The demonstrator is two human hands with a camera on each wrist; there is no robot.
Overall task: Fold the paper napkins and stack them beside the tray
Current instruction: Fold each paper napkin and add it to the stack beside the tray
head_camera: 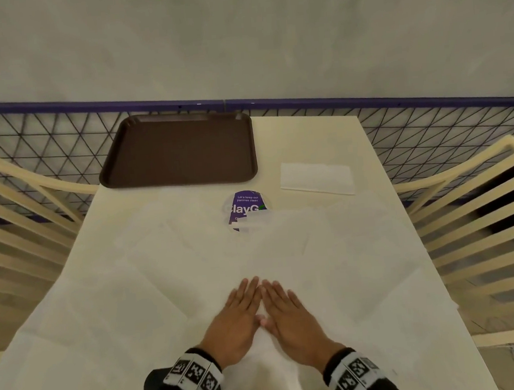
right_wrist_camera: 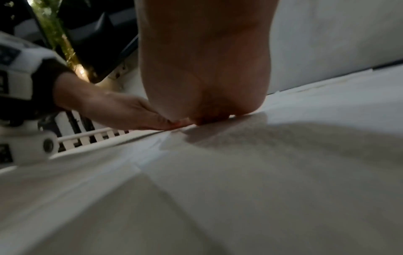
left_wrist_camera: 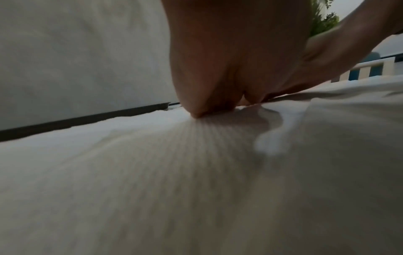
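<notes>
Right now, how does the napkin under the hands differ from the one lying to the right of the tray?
The napkin under the hands is spread open in a broad sheet near the person; the folded napkin is a small narrow rectangle. The left hand and right hand press flat on the open one; the folded one lies untouched, apart from the tray. Both are white paper on the same table.

Left hand (head_camera: 239,322) and right hand (head_camera: 290,321) lie flat, palms down, fingers straight, side by side near the tray (head_camera: 178,151), forefingers touching.
</notes>
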